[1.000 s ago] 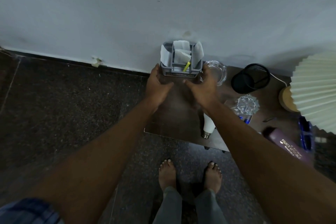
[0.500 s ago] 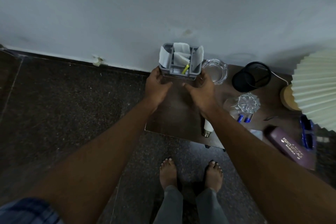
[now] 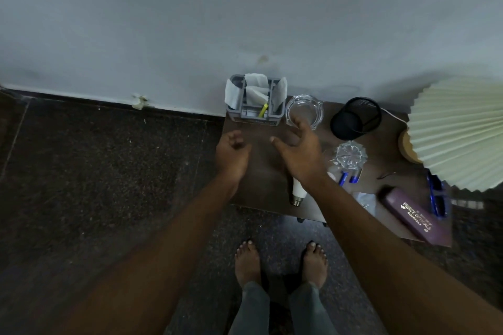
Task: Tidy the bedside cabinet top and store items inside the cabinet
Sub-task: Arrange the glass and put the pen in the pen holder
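A grey organiser caddy (image 3: 255, 115) with white papers and a yellow pen stands at the back left corner of the dark wooden cabinet top (image 3: 268, 171), against the wall. My left hand (image 3: 232, 153) hovers just in front of it with loosely curled fingers, holding nothing. My right hand (image 3: 299, 151) is spread open over the cabinet top, near a clear glass ashtray (image 3: 304, 110). A white bulb (image 3: 298, 193) lies partly under my right forearm.
Further right are a black mesh cup (image 3: 355, 117), a cut-glass dish (image 3: 351, 155), blue pens (image 3: 348, 178), a purple spectacle case (image 3: 415, 216), blue glasses (image 3: 436, 198) and a pleated lamp shade (image 3: 460, 130). Dark stone floor (image 3: 109, 171) lies left; my bare feet (image 3: 280, 261) stand below.
Both hands have let go of the grey caddy and drawn back from it; the caddy now stands alone against the wall. The right hand's fingers have spread.
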`<state>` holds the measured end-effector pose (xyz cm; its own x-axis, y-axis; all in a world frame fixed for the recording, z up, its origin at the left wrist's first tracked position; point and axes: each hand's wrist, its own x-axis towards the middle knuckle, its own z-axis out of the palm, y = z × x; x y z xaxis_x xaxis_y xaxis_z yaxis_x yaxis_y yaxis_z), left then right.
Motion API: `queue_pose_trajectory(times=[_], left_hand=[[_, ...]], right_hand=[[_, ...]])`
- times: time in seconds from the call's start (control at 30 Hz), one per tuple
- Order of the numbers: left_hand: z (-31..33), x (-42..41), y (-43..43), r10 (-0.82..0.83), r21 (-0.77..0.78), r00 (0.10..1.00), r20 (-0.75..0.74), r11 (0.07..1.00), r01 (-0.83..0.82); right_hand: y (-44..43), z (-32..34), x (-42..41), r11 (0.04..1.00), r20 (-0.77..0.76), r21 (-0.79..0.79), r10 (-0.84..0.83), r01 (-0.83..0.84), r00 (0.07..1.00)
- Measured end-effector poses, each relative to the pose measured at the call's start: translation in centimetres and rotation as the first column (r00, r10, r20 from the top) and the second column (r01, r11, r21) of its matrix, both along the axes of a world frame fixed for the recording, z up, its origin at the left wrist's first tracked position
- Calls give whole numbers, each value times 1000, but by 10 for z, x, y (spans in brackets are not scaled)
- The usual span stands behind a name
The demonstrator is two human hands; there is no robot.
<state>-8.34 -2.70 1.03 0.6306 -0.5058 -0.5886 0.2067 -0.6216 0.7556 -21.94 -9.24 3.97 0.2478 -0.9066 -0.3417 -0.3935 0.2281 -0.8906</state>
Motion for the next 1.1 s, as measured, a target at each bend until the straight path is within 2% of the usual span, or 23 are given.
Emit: queue_pose_trajectory(times=[0.33,0.53,0.7,0.8,0.93,1.1], left_hand=[[40,-90,-23,-76,-128,992,-103,990,63],[48,-122,-37,-148,-164,983,-111,978,128],[47,-138,-47,-179,-159,974,-141,975,156],[43,-145,-52,-200,-138,966,-164,974,179],[38,-155,-60,-190,-111,943,-275,980,166],[25,-162,-71,-159,-49,933,-323,987,151]], right_hand=[[1,42,-73,987,-7,-117,-112,110,994],[0,52,-119,967,23,-94,-234,235,972],[5,48,-145,960,-15,-77,-271,269,963],[7,41,-155,960,-30,-42,-279,277,960],[5,33,-159,952,-32,19,-306,307,952],[-5,17,-153,907,-19,221,-364,359,931]])
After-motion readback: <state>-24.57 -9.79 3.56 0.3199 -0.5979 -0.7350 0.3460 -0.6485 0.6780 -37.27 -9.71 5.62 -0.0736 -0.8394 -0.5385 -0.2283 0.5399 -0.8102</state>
